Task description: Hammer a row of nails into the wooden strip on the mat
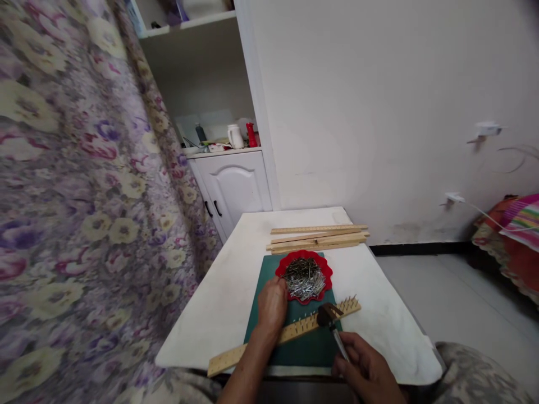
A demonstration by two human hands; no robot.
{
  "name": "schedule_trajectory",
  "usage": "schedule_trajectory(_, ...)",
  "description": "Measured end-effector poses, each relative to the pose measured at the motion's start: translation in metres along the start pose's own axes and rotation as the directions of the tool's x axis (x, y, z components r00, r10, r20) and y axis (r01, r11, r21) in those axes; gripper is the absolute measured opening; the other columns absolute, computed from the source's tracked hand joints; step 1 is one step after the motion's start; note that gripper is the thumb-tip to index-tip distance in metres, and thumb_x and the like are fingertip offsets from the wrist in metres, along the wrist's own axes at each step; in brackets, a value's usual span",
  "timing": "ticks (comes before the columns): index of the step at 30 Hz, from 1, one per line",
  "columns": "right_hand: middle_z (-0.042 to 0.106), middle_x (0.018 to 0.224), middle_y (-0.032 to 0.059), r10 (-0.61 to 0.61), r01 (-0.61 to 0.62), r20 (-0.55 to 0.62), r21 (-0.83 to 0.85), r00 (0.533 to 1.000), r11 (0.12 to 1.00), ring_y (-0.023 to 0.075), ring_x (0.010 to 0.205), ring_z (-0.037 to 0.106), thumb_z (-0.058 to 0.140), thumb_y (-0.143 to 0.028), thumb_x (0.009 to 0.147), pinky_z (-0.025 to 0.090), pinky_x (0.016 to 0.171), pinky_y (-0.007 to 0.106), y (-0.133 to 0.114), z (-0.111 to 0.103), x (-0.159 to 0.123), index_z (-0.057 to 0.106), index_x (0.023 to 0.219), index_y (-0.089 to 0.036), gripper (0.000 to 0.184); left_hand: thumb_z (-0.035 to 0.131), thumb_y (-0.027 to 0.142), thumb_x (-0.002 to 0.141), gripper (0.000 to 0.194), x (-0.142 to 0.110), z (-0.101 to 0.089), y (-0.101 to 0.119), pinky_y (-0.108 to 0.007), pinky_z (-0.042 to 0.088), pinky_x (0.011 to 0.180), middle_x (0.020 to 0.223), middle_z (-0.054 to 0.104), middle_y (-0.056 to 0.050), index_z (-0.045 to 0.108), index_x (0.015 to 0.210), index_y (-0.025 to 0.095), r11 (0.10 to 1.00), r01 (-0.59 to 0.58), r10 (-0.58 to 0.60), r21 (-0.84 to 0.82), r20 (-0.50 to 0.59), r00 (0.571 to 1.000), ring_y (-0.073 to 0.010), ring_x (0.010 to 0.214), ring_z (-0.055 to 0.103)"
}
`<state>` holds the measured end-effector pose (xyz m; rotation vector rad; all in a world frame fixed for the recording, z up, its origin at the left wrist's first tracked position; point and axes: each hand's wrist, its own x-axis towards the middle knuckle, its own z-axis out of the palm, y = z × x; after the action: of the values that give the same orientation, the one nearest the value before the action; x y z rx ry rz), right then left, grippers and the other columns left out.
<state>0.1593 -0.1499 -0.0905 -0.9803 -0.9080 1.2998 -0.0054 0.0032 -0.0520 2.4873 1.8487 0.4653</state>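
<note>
My right hand (364, 365) is closed around the handle of a claw hammer (326, 315), whose head is over a long wooden strip (290, 332). Rows of nails stand up from the strip's right part, and small holes or marks dot its left end. At the left rim of a red scalloped bowl (328, 273) is my left hand (273, 306), its fingers drawn together; what they hold, if anything, is hidden. Loose nails (305, 280), dark and silvery, fill the bowl. Bowl and strip both rest on a green mat (309, 353).
Several wooden strips (315, 241) lie across the far side of the white table (202, 314). A floral curtain (84, 196) hangs at the left, beside a white cabinet (238, 182). Behind the table rises a wall (337, 112).
</note>
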Motion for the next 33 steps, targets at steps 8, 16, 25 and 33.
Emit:
schedule_trajectory(8,0.061,0.070,-0.0001,-0.042,0.038,-0.052,-0.079,0.998,0.996,0.0158,0.063,0.057,0.073,-0.036,0.071,0.046,0.057,0.024,-0.025,0.010,0.003,0.060,0.100,-0.019,0.036,0.041,0.030,0.090,0.019,-0.055,-0.021,-0.005,-0.024,0.040,0.066,0.076,0.058,-0.001,0.053,0.078,0.020,0.848,-0.013,-0.033,-0.530,-0.077,0.997,-0.0150,0.072,0.055)
schedule_trajectory(16,0.053,0.071,-0.0045,-0.037,0.031,-0.092,-0.069,0.995,0.997,0.0051,0.042,0.037,0.068,-0.036,0.075,0.032,0.033,0.015,-0.020,0.021,0.007,0.053,0.103,-0.019,0.037,0.048,0.035,0.086,0.021,-0.106,-0.020,0.020,-0.022,0.038,0.061,0.068,0.055,0.001,0.053,0.073,0.019,0.616,0.038,0.081,-0.787,0.111,0.991,-0.0135,0.065,0.050)
schedule_trajectory(25,0.051,0.065,-0.0066,-0.049,0.049,-0.106,-0.001,0.993,0.999,0.0046,0.040,0.034,0.070,-0.039,0.074,0.029,0.032,0.015,-0.022,0.018,0.000,0.053,0.102,-0.019,0.038,0.059,0.033,0.079,0.015,-0.120,-0.007,0.032,-0.022,0.042,0.064,0.073,0.063,-0.002,0.062,0.079,0.018,0.465,0.042,0.051,-0.884,0.075,0.996,-0.0141,0.068,0.055)
schedule_trajectory(33,0.052,0.064,-0.0065,-0.020,0.021,-0.045,0.019,0.999,1.000,0.0020,0.036,0.033,0.070,-0.041,0.074,0.024,0.032,0.014,-0.021,0.023,-0.003,0.054,0.098,-0.019,0.036,0.066,0.036,0.073,0.019,-0.126,0.023,0.043,-0.021,0.043,0.058,0.067,0.060,-0.001,0.065,0.074,0.017,0.169,0.111,-0.098,-0.979,0.095,0.991,-0.0127,0.062,0.054)
